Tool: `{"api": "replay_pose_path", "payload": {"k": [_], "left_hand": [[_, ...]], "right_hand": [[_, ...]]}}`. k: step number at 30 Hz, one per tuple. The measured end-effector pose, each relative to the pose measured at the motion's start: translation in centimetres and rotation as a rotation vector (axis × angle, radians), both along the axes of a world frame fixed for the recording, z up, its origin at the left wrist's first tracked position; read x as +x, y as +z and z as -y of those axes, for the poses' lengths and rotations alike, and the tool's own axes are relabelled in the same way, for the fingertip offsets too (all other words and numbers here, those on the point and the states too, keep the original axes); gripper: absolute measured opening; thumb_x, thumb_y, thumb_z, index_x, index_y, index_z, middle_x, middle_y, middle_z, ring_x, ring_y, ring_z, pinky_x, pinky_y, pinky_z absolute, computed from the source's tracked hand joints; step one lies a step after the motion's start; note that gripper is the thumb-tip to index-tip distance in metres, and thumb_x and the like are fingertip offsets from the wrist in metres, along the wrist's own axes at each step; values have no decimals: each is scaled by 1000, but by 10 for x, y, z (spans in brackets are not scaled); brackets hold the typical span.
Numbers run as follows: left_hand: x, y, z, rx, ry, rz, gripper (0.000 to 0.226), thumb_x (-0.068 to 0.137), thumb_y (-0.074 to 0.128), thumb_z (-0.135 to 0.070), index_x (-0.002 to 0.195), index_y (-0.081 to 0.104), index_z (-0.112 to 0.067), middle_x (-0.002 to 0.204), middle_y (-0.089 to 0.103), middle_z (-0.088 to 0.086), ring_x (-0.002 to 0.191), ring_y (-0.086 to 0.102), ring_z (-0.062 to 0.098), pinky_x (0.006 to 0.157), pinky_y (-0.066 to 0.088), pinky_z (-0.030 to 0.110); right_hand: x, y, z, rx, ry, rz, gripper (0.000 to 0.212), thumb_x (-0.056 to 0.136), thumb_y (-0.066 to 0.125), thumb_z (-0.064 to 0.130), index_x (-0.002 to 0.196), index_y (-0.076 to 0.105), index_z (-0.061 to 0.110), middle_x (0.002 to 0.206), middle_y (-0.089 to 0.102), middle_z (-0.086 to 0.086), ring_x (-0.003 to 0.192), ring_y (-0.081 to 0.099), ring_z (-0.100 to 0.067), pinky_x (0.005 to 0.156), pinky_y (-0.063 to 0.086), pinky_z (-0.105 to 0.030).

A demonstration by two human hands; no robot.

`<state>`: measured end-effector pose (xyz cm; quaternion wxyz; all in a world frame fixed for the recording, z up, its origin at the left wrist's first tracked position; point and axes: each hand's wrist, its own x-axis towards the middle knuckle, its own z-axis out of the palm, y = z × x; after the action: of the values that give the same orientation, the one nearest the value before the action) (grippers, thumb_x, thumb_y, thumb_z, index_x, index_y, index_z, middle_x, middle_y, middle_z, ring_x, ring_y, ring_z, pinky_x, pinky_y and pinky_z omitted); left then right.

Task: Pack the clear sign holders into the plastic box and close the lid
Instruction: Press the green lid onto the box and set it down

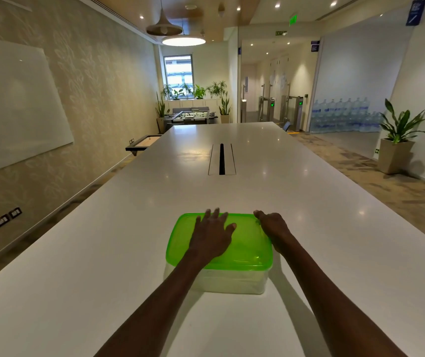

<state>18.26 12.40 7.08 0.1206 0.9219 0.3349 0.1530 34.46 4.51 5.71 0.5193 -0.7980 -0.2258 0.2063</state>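
Left hand (212, 234) flat on green lid (247, 249) — right hand (273, 224) gripping far-right corner.

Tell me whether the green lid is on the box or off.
On. The green lid covers the top of the plastic box, with the left hand flat on it and the right hand at its far right corner.

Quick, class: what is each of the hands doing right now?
Left hand: open, flat on the green lid.
Right hand: fingers curled over the lid's far right edge.
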Motion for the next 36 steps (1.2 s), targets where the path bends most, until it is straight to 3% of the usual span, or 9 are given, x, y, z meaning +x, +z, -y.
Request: {"api": "replay_pose_path", "payload": {"k": [5, 13, 19, 22, 26, 28, 32, 36], "left_hand": [[19, 0, 16, 22, -146, -94, 52, 100, 27, -44, 149, 27, -28, 160, 17, -3, 149, 10, 23, 120, 8, 50], [19, -3, 16, 37, -153, -110, 50, 101, 25, -43, 149, 25, -32, 161, 15, -5, 149, 8, 22, 120, 8, 50], [19, -3, 16, 7, -126, 13, 47, 99, 36, -40, 143, 41, -26, 156, 31, -3, 147, 21, 20, 120, 15, 46], [12, -4, 10, -30, -34, 227, 38, 94, 50, -29, 127, 61, -16, 142, 52, 6, 136, 43, 23, 115, 30, 37], [-14, -9, -15, 81, 229, 290, 34, 89, 54, -22, 117, 66, -9, 131, 60, 16, 126, 53, 32, 108, 35, 37], [-26, -6, -25, 49, 351, 258, 37, 90, 52, -23, 121, 63, -7, 133, 57, 18, 126, 51, 34, 107, 36, 38], [-38, 3, -35, -84, 427, 228, 35, 95, 44, -22, 122, 56, -4, 125, 59, 21, 116, 54, 39, 93, 44, 41], [-42, 6, -46, -188, 473, 279, 27, 93, 44, -13, 109, 60, 1, 119, 62, 23, 112, 56, 41, 88, 45, 39]], "right_hand": [[5, -8, -3, 110, -29, -131, 36, 86, 68, 37, 69, 55, 7, 74, 56, -14, 73, 56, -27, 69, 42, -38], [11, -18, -8, 175, -49, -182, 34, 82, 72, 33, 70, 59, 4, 72, 57, -16, 71, 56, -27, 68, 44, -40], [8, -15, -7, 48, 40, 105, 43, 93, 57, 37, 70, 63, 1, 65, 56, -13, 68, 55, -27, 66, 38, -33], [8, -8, -9, -167, 86, 463, 39, 97, 48, 32, 72, 60, 5, 83, 63, -20, 86, 60, -35, 72, 40, -35], [-3, 1, -17, -328, 144, 833, 30, 100, 40, 26, 102, 63, 7, 110, 64, -17, 107, 58, -37, 86, 45, -42], [-9, 4, -25, -346, 212, 866, 33, 102, 37, 29, 108, 62, 7, 112, 65, -19, 106, 60, -38, 87, 45, -42], [-24, 8, -48, -295, 385, 798, 38, 101, 40, 32, 99, 65, 4, 105, 67, -24, 96, 63, -39, 75, 46, -37], [-41, 14, -73, -277, 508, 721, 38, 101, 43, 35, 86, 65, 7, 98, 68, -24, 90, 64, -36, 71, 43, -34]]}}
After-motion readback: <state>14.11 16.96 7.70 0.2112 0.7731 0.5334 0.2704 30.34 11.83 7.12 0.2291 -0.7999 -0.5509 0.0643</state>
